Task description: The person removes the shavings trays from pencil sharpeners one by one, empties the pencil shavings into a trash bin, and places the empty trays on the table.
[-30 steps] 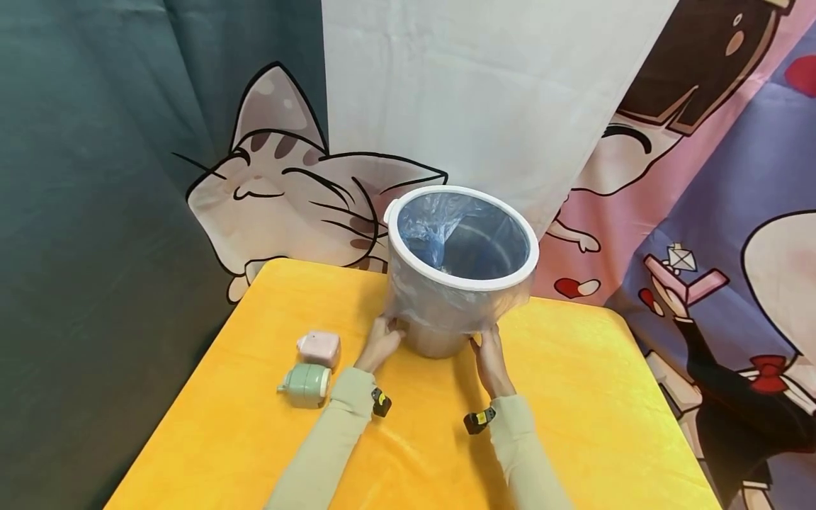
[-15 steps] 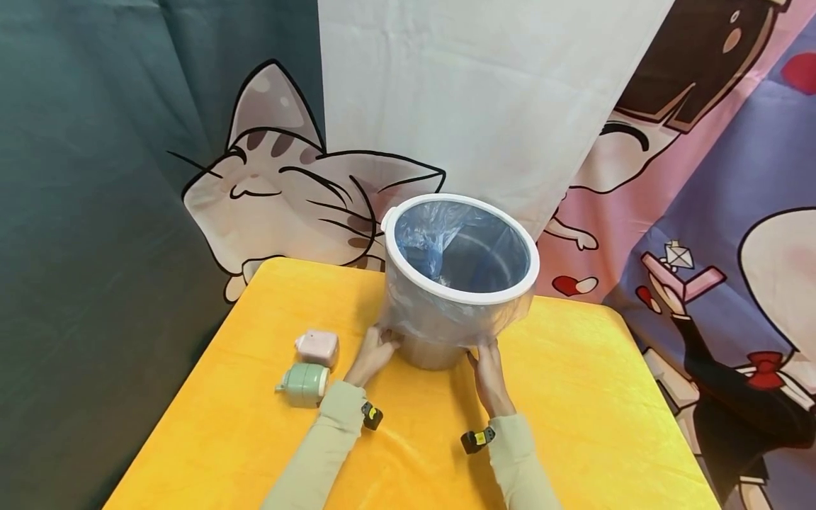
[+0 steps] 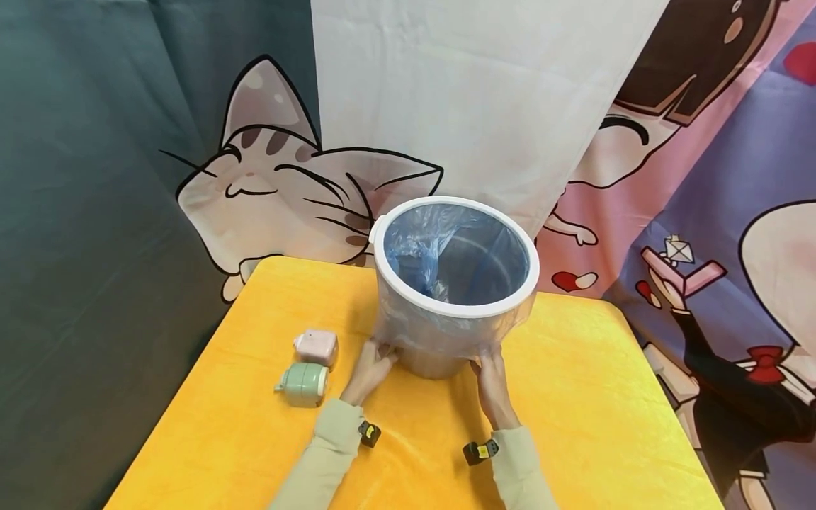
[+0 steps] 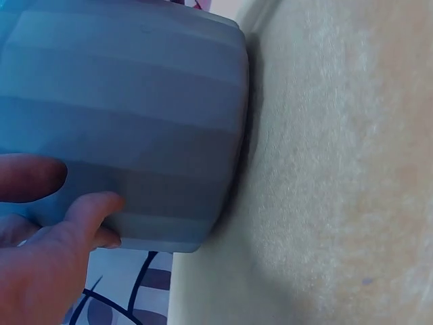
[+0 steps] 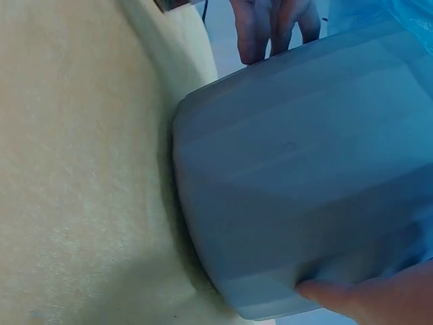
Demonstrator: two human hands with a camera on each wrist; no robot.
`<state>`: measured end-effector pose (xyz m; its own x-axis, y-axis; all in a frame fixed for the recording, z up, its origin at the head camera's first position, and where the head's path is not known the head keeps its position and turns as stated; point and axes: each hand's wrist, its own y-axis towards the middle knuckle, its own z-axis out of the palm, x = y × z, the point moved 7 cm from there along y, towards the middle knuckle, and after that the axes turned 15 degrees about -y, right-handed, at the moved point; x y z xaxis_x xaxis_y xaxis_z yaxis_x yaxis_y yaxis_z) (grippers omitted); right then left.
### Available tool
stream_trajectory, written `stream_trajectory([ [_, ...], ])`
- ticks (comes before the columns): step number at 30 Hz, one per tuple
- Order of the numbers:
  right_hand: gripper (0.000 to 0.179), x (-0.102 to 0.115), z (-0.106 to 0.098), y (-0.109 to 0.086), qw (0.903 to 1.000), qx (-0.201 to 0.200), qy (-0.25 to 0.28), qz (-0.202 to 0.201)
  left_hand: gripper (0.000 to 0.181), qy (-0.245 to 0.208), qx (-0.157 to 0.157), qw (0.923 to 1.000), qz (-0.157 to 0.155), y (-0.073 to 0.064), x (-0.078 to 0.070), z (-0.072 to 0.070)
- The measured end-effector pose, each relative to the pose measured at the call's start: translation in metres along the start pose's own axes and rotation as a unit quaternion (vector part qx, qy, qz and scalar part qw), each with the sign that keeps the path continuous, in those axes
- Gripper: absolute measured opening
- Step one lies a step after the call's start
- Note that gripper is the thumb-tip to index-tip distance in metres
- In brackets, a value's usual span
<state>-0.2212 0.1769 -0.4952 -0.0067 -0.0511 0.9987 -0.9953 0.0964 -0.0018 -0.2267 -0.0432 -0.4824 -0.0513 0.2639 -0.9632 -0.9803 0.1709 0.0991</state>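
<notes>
A grey trash can [image 3: 431,366] stands upright on the yellow-covered table, with a white ring [image 3: 468,311] round its top. A clear bluish plastic bag [image 3: 440,337] lines it and hangs over its outside below the ring. My left hand [image 3: 371,370] holds the can low on its left side; in the left wrist view, fingers and thumb touch the ribbed wall. On the opposite side my right hand [image 3: 492,386] grips it near the bag's hanging edge. The right wrist view shows its thumb [image 5: 338,298] against the wall. Bag and can hide some fingertips.
Left of my left hand lie a small pink container [image 3: 316,347] and a green container [image 3: 306,384] with a pale end. Behind the yellow table [image 3: 574,397] hangs a curtain [image 3: 484,92] with cartoon figures.
The trash can has come nearer to me and slightly left, with both hands staying on its sides. The pink and green containers remain in place.
</notes>
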Motion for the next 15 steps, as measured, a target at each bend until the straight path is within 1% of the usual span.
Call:
stream_trajectory([
  [1,0.049,0.002,0.0,-0.002,1.0,0.0,0.002,-0.001,0.045,0.01,-0.003,0.9999,0.003,-0.002,-0.001,0.001],
  [4,0.05,0.005,-0.001,-0.007,1.0,0.004,0.005,-0.006,0.034,0.02,-0.011,0.9997,0.002,-0.007,-0.002,0.001],
  [6,0.052,0.006,-0.001,-0.012,1.0,0.005,0.003,-0.006,0.03,0.023,-0.015,0.9996,0.011,-0.01,-0.002,0.001],
  [7,0.053,0.006,-0.001,-0.014,1.0,0.006,0.003,-0.006,0.03,0.017,-0.016,0.9997,0.012,-0.012,-0.001,0.001],
  [9,0.052,0.004,-0.001,-0.019,1.0,0.004,-0.002,-0.001,0.033,0.003,-0.019,0.9997,0.015,-0.013,0.005,-0.001],
  [11,0.052,0.002,-0.002,-0.024,1.0,-0.001,-0.008,0.004,0.037,-0.001,-0.022,0.9996,0.019,-0.014,0.012,-0.001],
  [14,0.053,0.0,-0.003,-0.03,0.9998,-0.003,-0.018,0.001,0.046,-0.011,-0.027,0.9995,0.01,-0.015,0.024,-0.002],
  [15,0.053,0.0,-0.004,-0.032,0.9998,-0.004,-0.02,0.002,0.049,-0.014,-0.029,0.9994,0.009,-0.017,0.026,-0.001],
])
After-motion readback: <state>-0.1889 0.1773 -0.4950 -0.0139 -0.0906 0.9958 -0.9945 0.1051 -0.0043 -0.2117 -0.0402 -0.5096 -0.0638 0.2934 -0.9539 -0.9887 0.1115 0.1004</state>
